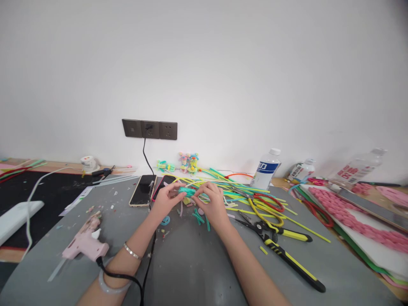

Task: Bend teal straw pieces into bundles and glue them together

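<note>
Between both hands, above the middle of the grey mat, is a small bundle of teal pipe cleaner (186, 191). My left hand (168, 198) pinches its left end between thumb and fingers. At its right end, my right hand (211, 203) is closed with thumb and fingertips together on it. Just below lie short teal pipe cleaner pieces (198, 218) and a blue ring-shaped piece (165, 220). Behind and to the right, long yellow and green pipe cleaners (236, 196) are spread in a loose pile. The bundle's exact shape is partly hidden by the fingers.
A pink glue gun (85, 242) lies left, its cord running under my left forearm. Yellow-black pliers (280, 246) and red-handled scissors (270, 202) lie right. A phone (143, 191), a white bottle (266, 169) and small pipe cleaner figures (188, 162) stand or lie farther back.
</note>
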The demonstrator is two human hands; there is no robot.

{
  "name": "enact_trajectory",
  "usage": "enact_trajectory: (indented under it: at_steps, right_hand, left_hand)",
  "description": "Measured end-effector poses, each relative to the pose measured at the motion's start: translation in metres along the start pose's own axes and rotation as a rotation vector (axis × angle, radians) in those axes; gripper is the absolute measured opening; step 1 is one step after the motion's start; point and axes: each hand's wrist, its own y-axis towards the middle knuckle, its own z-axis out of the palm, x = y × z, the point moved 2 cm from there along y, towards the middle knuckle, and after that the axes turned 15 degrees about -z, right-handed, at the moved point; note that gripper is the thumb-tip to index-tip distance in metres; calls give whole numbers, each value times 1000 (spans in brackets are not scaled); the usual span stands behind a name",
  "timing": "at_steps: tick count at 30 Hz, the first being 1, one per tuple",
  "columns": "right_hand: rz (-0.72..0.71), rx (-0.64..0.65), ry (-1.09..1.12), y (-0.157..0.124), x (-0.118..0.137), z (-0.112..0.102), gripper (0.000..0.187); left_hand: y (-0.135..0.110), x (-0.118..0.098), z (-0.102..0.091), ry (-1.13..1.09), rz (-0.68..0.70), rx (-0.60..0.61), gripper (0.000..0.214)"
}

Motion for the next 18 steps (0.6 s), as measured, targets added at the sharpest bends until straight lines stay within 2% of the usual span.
enact_trajectory:
  at_steps: [12,18]
  right_hand:
    - [9,-60,65,1,-2,-1,6]
    - [13,-49,73,1,-3,0,10]
  left_hand:
    - [0,-1,-1,-53,39,-46,42]
    - [1,0,-2,-66,55,-46,42]
